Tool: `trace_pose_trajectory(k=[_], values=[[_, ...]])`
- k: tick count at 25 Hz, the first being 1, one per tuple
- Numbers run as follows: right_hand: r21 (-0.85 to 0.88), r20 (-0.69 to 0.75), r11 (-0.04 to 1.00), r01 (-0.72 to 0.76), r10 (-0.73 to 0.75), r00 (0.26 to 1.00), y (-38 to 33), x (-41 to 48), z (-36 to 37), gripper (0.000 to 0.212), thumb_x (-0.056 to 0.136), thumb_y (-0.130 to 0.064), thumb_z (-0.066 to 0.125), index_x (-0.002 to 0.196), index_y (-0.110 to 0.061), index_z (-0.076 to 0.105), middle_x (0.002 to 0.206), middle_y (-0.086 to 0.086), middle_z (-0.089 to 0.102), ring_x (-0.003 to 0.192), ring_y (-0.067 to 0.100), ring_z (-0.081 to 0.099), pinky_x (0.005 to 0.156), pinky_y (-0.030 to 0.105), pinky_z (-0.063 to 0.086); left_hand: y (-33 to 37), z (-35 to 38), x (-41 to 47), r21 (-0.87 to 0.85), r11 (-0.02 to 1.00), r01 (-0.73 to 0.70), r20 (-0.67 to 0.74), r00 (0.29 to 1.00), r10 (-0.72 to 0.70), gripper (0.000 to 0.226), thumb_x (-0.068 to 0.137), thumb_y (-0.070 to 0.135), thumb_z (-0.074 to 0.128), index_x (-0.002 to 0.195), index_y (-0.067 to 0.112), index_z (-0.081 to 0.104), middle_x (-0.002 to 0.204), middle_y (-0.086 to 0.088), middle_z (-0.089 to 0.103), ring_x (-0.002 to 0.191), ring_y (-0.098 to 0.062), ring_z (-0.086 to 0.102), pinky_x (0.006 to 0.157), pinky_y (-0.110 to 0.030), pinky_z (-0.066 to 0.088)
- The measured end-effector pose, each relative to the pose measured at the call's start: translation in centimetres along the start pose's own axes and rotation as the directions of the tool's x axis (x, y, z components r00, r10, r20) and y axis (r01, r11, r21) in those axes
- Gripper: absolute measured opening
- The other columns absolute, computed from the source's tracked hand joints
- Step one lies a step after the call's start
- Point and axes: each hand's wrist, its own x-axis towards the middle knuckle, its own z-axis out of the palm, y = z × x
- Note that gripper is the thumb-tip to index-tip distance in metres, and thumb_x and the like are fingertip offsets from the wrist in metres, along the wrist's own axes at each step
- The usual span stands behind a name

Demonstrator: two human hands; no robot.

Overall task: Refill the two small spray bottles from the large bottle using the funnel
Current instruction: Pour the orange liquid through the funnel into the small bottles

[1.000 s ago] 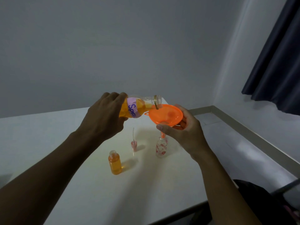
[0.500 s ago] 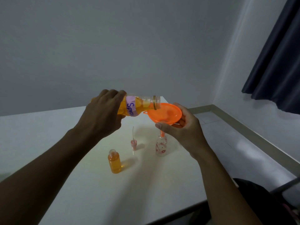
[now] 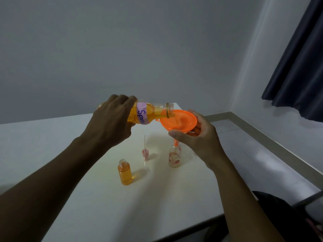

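Head view: left hand [image 3: 111, 123] grips the large bottle [image 3: 148, 113] mid-body, tipped over the funnel [image 3: 180, 120] the right hand [image 3: 197, 138] pinches. Likely light, slick plastic; hold the funnel's rim.

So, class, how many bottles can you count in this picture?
3: the large bottle tilted in the left hand, an orange-filled small bottle standing on the table, and a flowered small bottle under the funnel.

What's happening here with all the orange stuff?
A person is refilling small bottles. The left hand tips a large bottle of orange liquid into an orange funnel, which the right hand steadies over a small flowered bottle. Another small bottle, already full, stands uncapped on the white table beside a pink spray cap.
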Motion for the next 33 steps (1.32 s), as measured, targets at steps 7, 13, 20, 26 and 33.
trace_pose_trajectory(k=[7,13,20,26,33], values=[[-0.012,-0.007,1.000,-0.007,0.007,1.000,-0.02,0.02,0.08,0.096,0.063,-0.051,0.088,0.146,-0.032,0.044,0.138,-0.005,0.057,0.122,0.020,0.060,0.093,0.042,0.059,0.01,0.01,-0.19,0.009,1.000,0.009,0.003,1.000,-0.009,0.063,0.071,0.018,0.080,0.126,0.010,0.052,0.117,-0.014,0.062,0.104,-0.034,0.055,0.076,-0.045,0.051],[-0.008,0.000,1.000,-0.002,0.002,1.000,-0.32,-0.15,0.12,0.100,0.058,-0.056,0.084,0.146,-0.032,0.044,0.138,-0.006,0.057,0.121,0.018,0.060,0.092,0.037,0.060,0.15,-0.20,-0.09,0.015,1.000,0.001,-0.002,1.000,0.000,0.062,0.071,0.016,0.080,0.126,0.010,0.053,0.117,-0.015,0.063,0.105,-0.035,0.056,0.076,-0.045,0.052],[0.016,0.013,1.000,-0.001,0.001,1.000,-0.52,-0.25,0.14,0.101,0.057,-0.056,0.083,0.146,-0.030,0.044,0.135,-0.007,0.059,0.117,0.014,0.061,0.083,0.024,0.058,0.12,-0.17,-0.15,0.015,1.000,0.004,0.007,1.000,-0.004,0.063,0.070,0.017,0.080,0.127,0.010,0.052,0.118,-0.014,0.062,0.105,-0.034,0.055,0.076,-0.045,0.052],[0.003,0.013,1.000,0.001,-0.001,1.000,-0.56,-0.22,0.16,0.102,0.056,-0.058,0.081,0.147,-0.031,0.043,0.137,-0.007,0.056,0.118,0.015,0.059,0.081,0.021,0.056,0.13,-0.19,-0.16,0.007,1.000,0.007,0.005,1.000,-0.007,0.063,0.071,0.018,0.080,0.127,0.010,0.052,0.118,-0.015,0.062,0.106,-0.034,0.056,0.077,-0.045,0.052],[-0.008,0.015,1.000,0.008,-0.008,1.000,-0.60,-0.11,0.21,0.102,0.057,-0.056,0.080,0.148,-0.030,0.041,0.136,-0.008,0.055,0.117,0.013,0.058,0.078,0.017,0.054,0.13,-0.15,-0.05,0.014,1.000,0.008,0.006,1.000,-0.008,0.063,0.070,0.018,0.080,0.126,0.009,0.053,0.118,-0.015,0.062,0.104,-0.034,0.056,0.076,-0.045,0.052]])
